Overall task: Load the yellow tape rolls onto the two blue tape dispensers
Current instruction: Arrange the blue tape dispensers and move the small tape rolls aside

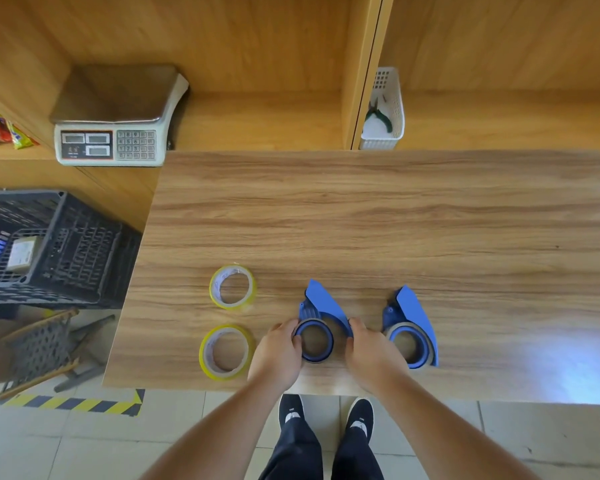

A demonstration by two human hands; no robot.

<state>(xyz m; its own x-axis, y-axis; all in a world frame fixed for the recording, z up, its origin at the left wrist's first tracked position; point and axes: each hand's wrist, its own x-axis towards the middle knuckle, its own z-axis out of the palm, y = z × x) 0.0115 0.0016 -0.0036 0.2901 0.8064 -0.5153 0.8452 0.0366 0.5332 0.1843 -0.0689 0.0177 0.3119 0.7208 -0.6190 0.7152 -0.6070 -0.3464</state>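
Black crate (pixel 49 247): off the surface's left edge, low down, not part of the job.
Far yellow roll (pixel 232 287): flat on the surface (pixel 395 220), hole upward, untouched.
Near yellow roll (pixel 225 352): flat as well, just this side of the far one, close beside the left hand but apart from it.
Left hand (pixel 278 351): fingers curled round the left rim of the near dispenser's ring, gripping it.
Left blue dispenser (pixel 317 327): lying flat between the two hands, ring toward the person, pointed blade guard aimed away; a grey-brown band rims the ring, possibly a spent core, though I cannot be sure.
Right hand (pixel 369 351): fingers closed on the right side of the same dispenser, thumb by the guard's base.
Right blue dispenser (pixel 411 332): flat just right of the right hand, same heading, not held.
Key relation: both rolls lie left of the hands, so the left hand is plainly the nearer one; the near roll sits a short sideways reach away.
Stage, as I judge it: neither roll is loaded yet.
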